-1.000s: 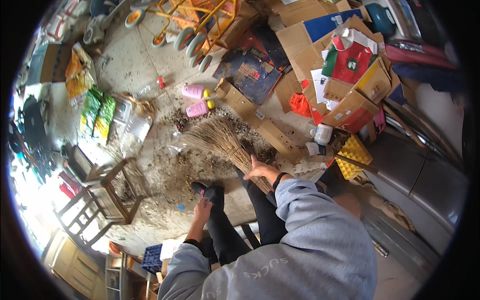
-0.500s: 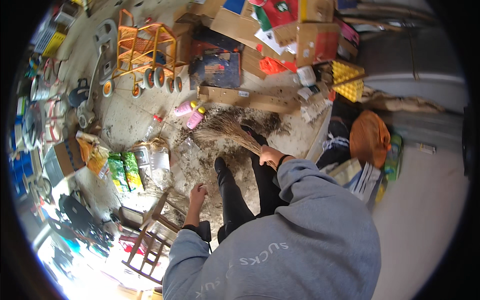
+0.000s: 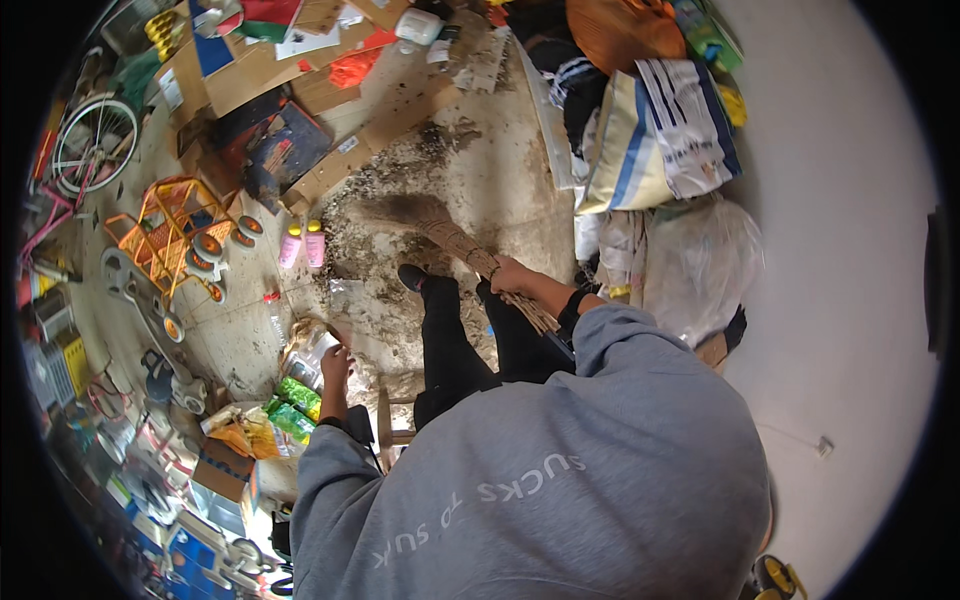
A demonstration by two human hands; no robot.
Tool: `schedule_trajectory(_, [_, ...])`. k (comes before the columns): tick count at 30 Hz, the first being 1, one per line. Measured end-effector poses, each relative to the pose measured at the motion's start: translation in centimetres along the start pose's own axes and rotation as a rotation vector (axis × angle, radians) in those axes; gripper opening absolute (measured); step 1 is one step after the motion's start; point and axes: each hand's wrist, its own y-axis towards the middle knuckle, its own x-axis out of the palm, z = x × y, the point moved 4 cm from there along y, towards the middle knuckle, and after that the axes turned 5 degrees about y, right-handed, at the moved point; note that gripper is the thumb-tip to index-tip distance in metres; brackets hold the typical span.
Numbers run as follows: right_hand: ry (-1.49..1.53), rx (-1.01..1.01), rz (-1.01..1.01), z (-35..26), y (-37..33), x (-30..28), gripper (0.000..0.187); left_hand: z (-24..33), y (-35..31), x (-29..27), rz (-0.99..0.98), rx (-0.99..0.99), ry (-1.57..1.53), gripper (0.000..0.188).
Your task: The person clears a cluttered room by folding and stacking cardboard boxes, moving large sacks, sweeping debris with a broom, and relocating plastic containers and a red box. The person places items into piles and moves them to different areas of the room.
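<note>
My right hand [image 3: 512,276] is wrapped around the bound handle of a twig broom [image 3: 448,238]. The broom slants to the far left, its bristles spread over dark dirt [image 3: 385,195] scattered on the pale floor. My left hand [image 3: 337,364] is out to the left, fingers loosely bent and apart, with nothing seen in it. In the view it overlaps a clear plastic container with a white label [image 3: 322,346]; I cannot tell whether they touch. Two pink bottles [image 3: 315,245] stand left of the bristles. My dark shoe [image 3: 411,277] is just nearer than the broom head.
Flattened cardboard [image 3: 365,140] bounds the dirt at the far side. An orange toy cart [image 3: 170,225] is at the left, with green packets [image 3: 294,408] nearer. A striped bag [image 3: 640,150] and a clear plastic bag [image 3: 700,265] lie along the right wall [image 3: 840,250].
The whole view has swung, so the cart and bottles sit farther left. The broom bristles have shifted away from the pink bottles. My left hand now overlaps the clear container.
</note>
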Motion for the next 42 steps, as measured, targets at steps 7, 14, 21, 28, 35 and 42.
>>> schedule_trajectory(7, [0.734,-0.039,0.205,14.3,-3.3,-2.4,0.056,13.7,-2.0,13.0,-0.169,0.217,0.236,0.044])
schedule_trajectory(14, [1.396,-0.04,0.255,23.7,-4.7,-3.5,0.019,18.3,-7.7,27.2,-0.44,0.503,0.798,0.046])
schedule_trajectory(21, [1.964,-0.156,0.253,32.4,-7.1,7.4,0.014,17.8,-7.8,31.0,-0.654,0.727,1.118,0.043])
schedule_trajectory(28, [2.54,-0.117,0.342,38.7,-1.9,10.4,0.025,16.6,-3.7,25.5,-0.483,0.714,1.333,0.04])
schedule_trajectory(35, [2.145,0.061,0.322,32.4,5.7,7.6,0.021,11.2,-3.0,22.3,-0.481,0.474,1.236,0.041])
schedule_trajectory(42, [2.065,-0.064,0.544,34.5,-2.6,7.7,0.017,11.7,-5.3,26.5,-0.54,0.511,1.158,0.041])
